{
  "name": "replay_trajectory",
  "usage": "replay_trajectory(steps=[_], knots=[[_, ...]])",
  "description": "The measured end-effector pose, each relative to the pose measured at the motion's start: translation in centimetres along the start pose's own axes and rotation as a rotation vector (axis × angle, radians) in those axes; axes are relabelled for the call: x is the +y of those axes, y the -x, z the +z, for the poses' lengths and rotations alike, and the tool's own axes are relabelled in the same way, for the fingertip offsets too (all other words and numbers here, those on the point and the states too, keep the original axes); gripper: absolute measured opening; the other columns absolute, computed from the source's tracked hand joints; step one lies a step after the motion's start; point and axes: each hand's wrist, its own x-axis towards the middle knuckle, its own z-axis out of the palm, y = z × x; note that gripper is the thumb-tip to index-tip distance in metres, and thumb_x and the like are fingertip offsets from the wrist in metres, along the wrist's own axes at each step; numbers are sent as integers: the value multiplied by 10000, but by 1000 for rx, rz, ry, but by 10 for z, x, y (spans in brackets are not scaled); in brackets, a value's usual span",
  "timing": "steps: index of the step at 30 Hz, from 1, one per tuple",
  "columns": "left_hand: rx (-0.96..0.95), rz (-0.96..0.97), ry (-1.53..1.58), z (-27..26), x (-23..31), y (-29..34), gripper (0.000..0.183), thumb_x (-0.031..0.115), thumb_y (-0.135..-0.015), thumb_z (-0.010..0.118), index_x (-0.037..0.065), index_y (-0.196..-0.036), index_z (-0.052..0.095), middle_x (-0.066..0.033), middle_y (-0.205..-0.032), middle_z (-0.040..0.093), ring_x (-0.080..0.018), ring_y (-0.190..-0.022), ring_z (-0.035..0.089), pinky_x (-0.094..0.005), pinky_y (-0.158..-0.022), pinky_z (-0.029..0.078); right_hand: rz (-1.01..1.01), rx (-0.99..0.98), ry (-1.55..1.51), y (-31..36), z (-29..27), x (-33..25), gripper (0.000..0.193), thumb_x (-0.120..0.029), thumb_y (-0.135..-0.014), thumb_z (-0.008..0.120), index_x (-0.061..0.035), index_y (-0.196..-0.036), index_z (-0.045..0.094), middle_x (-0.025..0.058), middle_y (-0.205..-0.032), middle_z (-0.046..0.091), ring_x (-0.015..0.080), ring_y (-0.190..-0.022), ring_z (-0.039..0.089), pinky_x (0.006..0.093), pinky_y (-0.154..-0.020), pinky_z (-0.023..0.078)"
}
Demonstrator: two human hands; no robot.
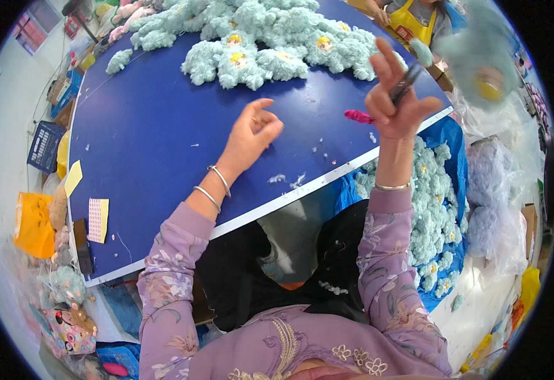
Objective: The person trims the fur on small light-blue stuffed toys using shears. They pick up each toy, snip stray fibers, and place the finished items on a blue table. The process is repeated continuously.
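Observation:
My left hand (pixel 251 136) is above the blue table (pixel 163 126), fingers loosely curled, thumb apart, nothing visible in it. My right hand (pixel 396 104) is raised over the table's right edge with fingers and thumb spread. Across its palm lies a small pair of scissors (pixel 405 83), dark blades up and a pink-wrapped handle sticking out on the left. To the right of that hand, a pale blue-green plush toy (pixel 479 50) with a yellow patch hangs in mid-air, smeared by motion and apart from my fingers. Many similar fluffy plush toys (pixel 245 60) are heaped at the table's far side.
Below the table's right edge, a blue sack (pixel 457 158) holds more plush toys. Clear plastic bags (pixel 489 190) stand beyond it. A person in a yellow apron (pixel 411 24) is at the far right. Left are a patterned card (pixel 98 220), a blue crate (pixel 46 147) and an orange bag (pixel 34 225).

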Motion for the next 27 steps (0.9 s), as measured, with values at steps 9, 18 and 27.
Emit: replay_trajectory(steps=[9, 18, 27], knots=[[222, 503, -1136, -8, 1, -152, 628, 293, -788, 709, 18, -1298, 465, -207, -1285, 512, -356, -1224, 455, -447, -1051, 333, 484, 501, 716, 7, -29, 84, 291, -300, -874, 651, -26, -963, 605, 67, -774, 687, 63, -463, 459, 236, -398, 374], [-71, 257, -1082, 5, -16, -149, 615, 217, -670, 746, 32, -1202, 499, -218, -1114, 590, -387, -1068, 555, -420, -930, 438, 322, 712, 989, 19, -60, 92, 398, -359, -809, 713, 21, -833, 597, 81, -710, 616, 141, -627, 556, 329, -578, 479], [84, 542, -1081, 59, 6, -36, 597, 46, -768, 653, -14, -1311, 414, -172, -1268, 491, -340, -1162, 479, -429, -1011, 361, 341, 503, 711, 30, -8, 103, 498, -364, -752, 767, 14, -1043, 623, 111, -966, 674, 172, -901, 627, 318, -814, 493]])
